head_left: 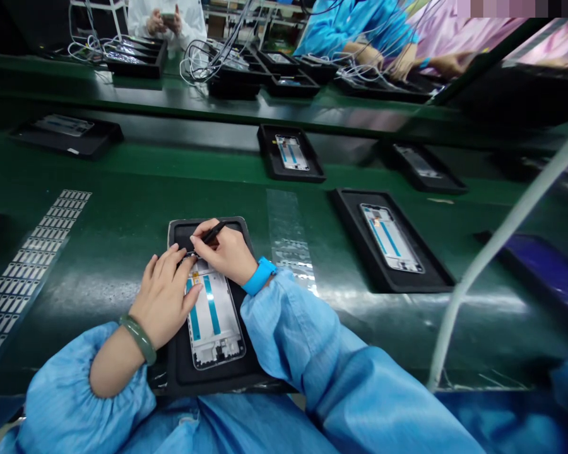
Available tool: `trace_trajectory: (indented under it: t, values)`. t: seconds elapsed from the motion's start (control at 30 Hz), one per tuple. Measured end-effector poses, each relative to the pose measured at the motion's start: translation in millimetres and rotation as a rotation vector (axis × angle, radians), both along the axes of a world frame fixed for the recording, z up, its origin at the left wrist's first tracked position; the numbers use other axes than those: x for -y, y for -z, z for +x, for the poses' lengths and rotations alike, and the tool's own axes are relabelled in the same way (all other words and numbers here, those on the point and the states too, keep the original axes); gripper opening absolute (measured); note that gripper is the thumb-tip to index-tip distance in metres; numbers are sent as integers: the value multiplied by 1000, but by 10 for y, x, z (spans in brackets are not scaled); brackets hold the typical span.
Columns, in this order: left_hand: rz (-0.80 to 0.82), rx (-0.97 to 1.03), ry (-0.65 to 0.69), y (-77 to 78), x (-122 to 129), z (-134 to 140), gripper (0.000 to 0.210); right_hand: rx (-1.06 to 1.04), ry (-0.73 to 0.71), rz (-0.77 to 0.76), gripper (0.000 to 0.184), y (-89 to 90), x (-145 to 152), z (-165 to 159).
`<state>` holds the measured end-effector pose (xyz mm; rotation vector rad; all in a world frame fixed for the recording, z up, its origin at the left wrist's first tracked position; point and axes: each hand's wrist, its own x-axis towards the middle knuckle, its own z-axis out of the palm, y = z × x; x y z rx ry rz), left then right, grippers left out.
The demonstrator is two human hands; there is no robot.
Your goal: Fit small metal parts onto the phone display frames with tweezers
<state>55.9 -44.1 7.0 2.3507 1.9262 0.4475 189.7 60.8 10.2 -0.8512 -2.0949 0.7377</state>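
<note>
A phone frame (pixel 222 318) with two blue strips along its silvery back lies in a black tray (pixel 180 359) right before me. My left hand (pixel 165 293) rests over the frame's left upper side, fingers spread, fingertips at its top end. Pinched in my right hand (pixel 228 253) is a slim black pen-like tool (pixel 213 233), slanting down toward the frame's top edge. Its tip, close to my left fingertips, is hard to make out. Both hands cover much of the frame's upper part.
A sheet of small labels (pixel 38 252) lies on the left, a clear strip (pixel 291 233) beyond my right wrist. Another tray (pixel 355 252) with a phone frame (pixel 392 238) sits to the right. A pale curved tube (pixel 492 239) crosses the right side. Co-workers' hands (pixel 366 57) are at the far bench.
</note>
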Motion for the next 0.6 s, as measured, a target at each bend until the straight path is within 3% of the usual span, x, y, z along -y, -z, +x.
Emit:
trace_trajectory:
  t: [0.13,0.3,0.6]
  values:
    - [-3,11,7,-2,-6,-1,43,29,-23,68,14,3,20,2]
    - [11,25,3,5,-3,-3,41,-77,54,0,14,-11,34,26]
    - [-1,10,2,-4,-1,-1,42,8,-12,5,12,1,9,26]
